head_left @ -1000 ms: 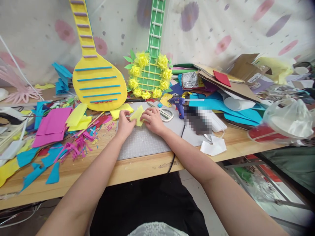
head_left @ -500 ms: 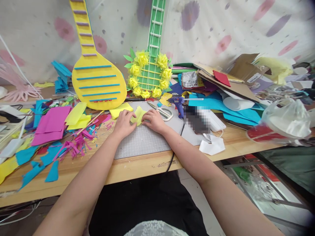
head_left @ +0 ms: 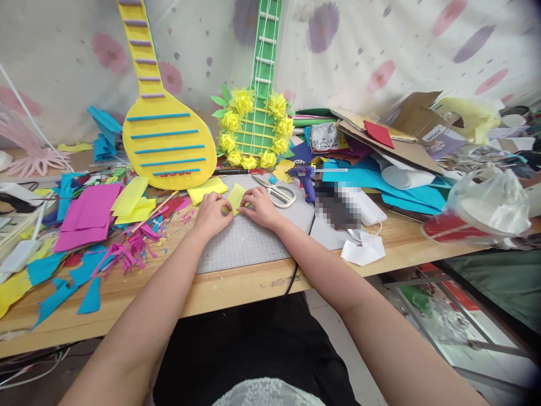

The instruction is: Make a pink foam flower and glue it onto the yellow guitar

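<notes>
A small piece of yellow crepe paper (head_left: 235,196) stands between my hands above the grey cutting mat (head_left: 245,248). My left hand (head_left: 213,213) pinches its left lower edge, fingers curled. On the other side, my right hand (head_left: 259,207) is closed on its right edge, with fingertips bent toward the paper. Just beyond my right hand lie scissors (head_left: 279,195) with pale handles. A blue glue gun (head_left: 307,183) rests to their right. Behind my left hand is a flat stack of yellow paper (head_left: 207,190).
A yellow paper guitar shape (head_left: 169,141) and a green one (head_left: 257,129) ringed with yellow paper flowers lean at the back. Magenta paper (head_left: 88,217) and blue scraps (head_left: 89,294) cover the left. Cardboard (head_left: 393,146) and a plastic-bagged cup (head_left: 477,211) are on the right.
The yellow paper piece has shifted slightly left and looks flatter and straighter-edged. Both hands remain at it, with small finger movements. The whole view has shifted slightly.
</notes>
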The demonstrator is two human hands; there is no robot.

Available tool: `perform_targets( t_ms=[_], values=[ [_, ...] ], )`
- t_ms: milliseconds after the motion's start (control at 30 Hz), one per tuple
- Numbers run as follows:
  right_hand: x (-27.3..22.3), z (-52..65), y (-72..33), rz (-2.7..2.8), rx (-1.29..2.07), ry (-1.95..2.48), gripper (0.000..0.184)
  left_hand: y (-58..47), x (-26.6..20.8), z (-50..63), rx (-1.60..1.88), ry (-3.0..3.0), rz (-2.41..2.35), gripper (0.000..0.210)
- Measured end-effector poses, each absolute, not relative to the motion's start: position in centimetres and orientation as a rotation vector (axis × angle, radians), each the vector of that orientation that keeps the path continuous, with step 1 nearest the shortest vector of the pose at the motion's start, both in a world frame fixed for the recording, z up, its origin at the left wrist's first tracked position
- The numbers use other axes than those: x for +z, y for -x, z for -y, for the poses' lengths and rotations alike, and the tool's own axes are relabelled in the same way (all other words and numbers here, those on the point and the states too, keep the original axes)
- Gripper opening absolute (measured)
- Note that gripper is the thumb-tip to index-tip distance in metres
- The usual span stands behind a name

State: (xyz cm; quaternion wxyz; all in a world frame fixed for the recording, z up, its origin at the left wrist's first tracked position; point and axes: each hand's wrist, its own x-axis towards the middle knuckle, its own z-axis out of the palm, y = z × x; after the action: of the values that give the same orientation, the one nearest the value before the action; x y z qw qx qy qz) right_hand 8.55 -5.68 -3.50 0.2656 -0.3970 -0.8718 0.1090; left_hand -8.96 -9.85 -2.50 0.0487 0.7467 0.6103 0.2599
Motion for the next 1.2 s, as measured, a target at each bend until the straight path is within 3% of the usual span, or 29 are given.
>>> perform_targets(
  t_ms=[1200],
  values=[
    [-4.1,6.6,-7.1,2.179,0.294,1.374,0.01,8.9,-2.4,9.6,0.749,-2.206,-1.903,0.009]
  ],
)
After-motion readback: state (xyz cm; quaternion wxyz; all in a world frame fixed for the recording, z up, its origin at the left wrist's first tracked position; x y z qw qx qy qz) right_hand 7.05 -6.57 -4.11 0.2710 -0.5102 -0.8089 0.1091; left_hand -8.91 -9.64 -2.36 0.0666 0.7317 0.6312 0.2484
